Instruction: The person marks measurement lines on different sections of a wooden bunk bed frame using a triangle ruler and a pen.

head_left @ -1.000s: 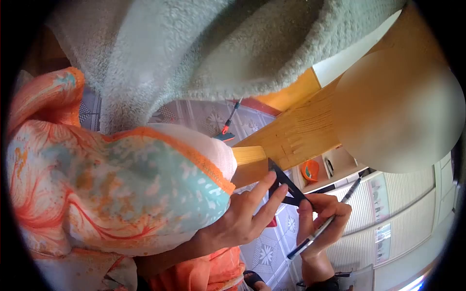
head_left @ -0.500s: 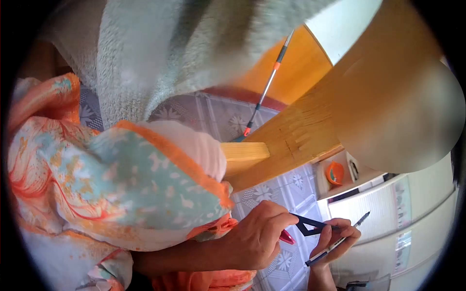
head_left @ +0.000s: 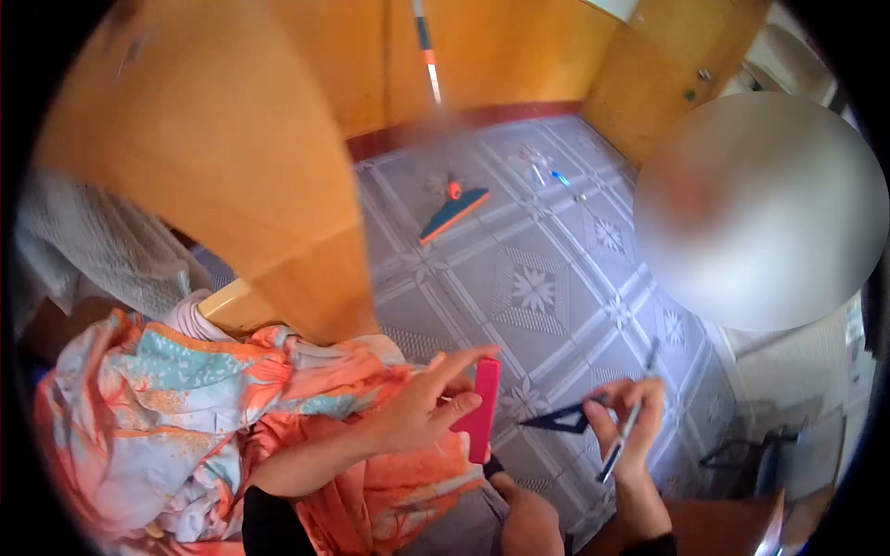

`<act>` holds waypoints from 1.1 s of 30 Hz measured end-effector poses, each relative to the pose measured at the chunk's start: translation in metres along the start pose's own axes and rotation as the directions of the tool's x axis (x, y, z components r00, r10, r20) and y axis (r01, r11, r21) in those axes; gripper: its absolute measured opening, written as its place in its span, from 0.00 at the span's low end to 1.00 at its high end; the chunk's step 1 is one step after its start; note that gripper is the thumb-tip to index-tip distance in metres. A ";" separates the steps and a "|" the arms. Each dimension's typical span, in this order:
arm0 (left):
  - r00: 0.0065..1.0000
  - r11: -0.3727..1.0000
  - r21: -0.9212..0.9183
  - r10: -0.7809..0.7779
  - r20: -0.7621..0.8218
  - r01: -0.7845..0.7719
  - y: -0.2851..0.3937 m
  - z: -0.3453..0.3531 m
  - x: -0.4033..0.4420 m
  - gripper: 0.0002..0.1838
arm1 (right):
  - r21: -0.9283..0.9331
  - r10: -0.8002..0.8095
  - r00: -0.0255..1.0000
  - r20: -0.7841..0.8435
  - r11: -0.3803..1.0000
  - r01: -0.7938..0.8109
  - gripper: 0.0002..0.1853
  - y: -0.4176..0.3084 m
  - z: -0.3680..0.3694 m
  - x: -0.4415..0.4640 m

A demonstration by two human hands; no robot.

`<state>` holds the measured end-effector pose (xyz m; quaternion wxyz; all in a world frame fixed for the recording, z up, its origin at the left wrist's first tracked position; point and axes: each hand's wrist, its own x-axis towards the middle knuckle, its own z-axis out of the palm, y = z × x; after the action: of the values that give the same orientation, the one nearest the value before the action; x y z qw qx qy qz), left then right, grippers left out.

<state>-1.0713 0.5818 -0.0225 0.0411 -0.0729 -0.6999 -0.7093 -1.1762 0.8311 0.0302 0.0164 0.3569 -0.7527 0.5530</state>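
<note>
My left hand [head_left: 428,408] is closed on a flat pink-red rectangular case [head_left: 486,408], its thumb against the near face and the index finger reaching to the top edge. Whether the case holds anything cannot be seen. To the right, my right hand [head_left: 635,422] grips a dark triangular set square [head_left: 561,419] by one end between thumb and finger. A pen [head_left: 626,434] with a dark end also sits in that hand, slanting across the fingers. The set square's tip points toward the pink case, with a small gap between them.
Crumpled orange and pale flowered cloth [head_left: 213,389] lies at left beside a wooden panel [head_left: 269,185]. A floor squeegee [head_left: 454,218] stands on the patterned floor [head_left: 533,287]. Small items [head_left: 542,171] lie farther back. A dark chair-like object [head_left: 756,463] is at lower right.
The view has swung, showing more floor. My left hand has let go of the set square, which my right hand now holds alone with the pen. The pink case shows more fully.
</note>
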 end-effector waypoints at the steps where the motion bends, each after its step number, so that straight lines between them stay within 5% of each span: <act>1: 0.999 1.000 0.006 -0.022 0.035 0.022 0.008 0.012 0.004 0.26 | 0.105 0.061 0.998 -0.004 0.993 -0.060 0.23 -0.004 -0.008 0.003; 5: 0.954 0.931 -0.212 -0.298 0.029 0.297 0.043 0.078 0.000 0.28 | 0.396 0.231 0.962 0.146 0.877 -0.271 0.21 -0.032 -0.054 -0.003; 7: 0.873 0.658 -0.666 -0.487 -0.022 0.351 0.064 0.117 -0.007 0.28 | 0.459 0.256 0.941 0.222 0.824 -0.333 0.19 -0.050 -0.078 -0.011; 9: 0.878 0.667 -0.633 -0.477 0.044 0.394 0.095 0.146 -0.020 0.29 | 0.392 0.246 0.935 0.253 0.858 -0.332 0.16 -0.066 -0.105 -0.031; 12: 0.976 0.847 -0.495 -0.219 0.007 0.194 0.128 0.190 -0.042 0.33 | 0.367 0.210 0.947 0.242 0.884 -0.290 0.14 -0.091 -0.150 -0.065; 18: 0.988 0.971 -0.181 -0.149 0.037 0.153 0.196 0.271 -0.082 0.34 | 0.297 0.117 0.981 0.152 0.942 -0.158 0.14 -0.154 -0.216 -0.125; 22: 0.990 0.982 -0.131 -0.131 0.049 0.136 0.219 0.300 -0.107 0.32 | 0.362 0.022 0.997 0.080 0.931 -0.049 0.13 -0.178 -0.235 -0.148; 27: 0.982 0.995 -0.103 -0.030 -0.188 0.011 0.219 0.318 -0.139 0.29 | 0.483 0.037 0.984 -0.174 0.874 0.053 0.14 -0.180 -0.235 -0.163; 29: 0.967 0.995 -0.089 0.013 -0.255 -0.037 0.209 0.324 -0.148 0.28 | 0.656 0.212 0.905 -0.370 0.749 0.092 0.15 -0.180 -0.225 -0.169; 33: 0.904 0.994 -0.014 0.092 -0.417 -0.108 0.200 0.339 -0.152 0.25 | 0.711 0.307 0.858 -0.410 0.698 0.090 0.16 -0.182 -0.193 -0.194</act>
<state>-0.8738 0.9104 0.1534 0.2239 0.0429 -0.6572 -0.7184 -1.0022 1.0704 0.1726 0.0383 0.1324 -0.4711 0.8712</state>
